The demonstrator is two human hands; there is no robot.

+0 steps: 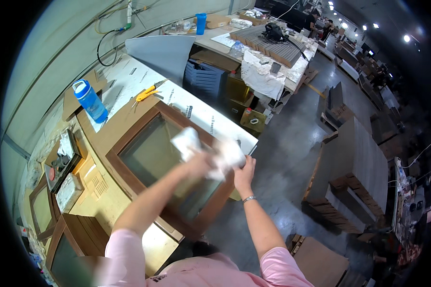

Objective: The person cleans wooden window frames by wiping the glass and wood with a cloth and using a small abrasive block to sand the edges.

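Observation:
A brown wooden-framed glass panel (207, 221) lies tilted across the bench in front of me. White cloth or paper (185, 141), smeared by motion, is bunched over the glass. My left hand (199, 163) is closed on this white cloth, its fingers blurred. At the frame's right corner, my right hand (244, 173) has its fingers curled round the edge. A second blurred white patch (231, 154) sits between the hands, against my right hand; whether it belongs to the same cloth I cannot tell.
Beyond the panel lie a yellow-handled tool (146, 92) and a blue bottle (90, 101). More wooden frames (76, 234) stand at lower left. Stacked brown boards (352, 167) are on the floor to the right. A second bench (311, 48) holds slats and a cloth.

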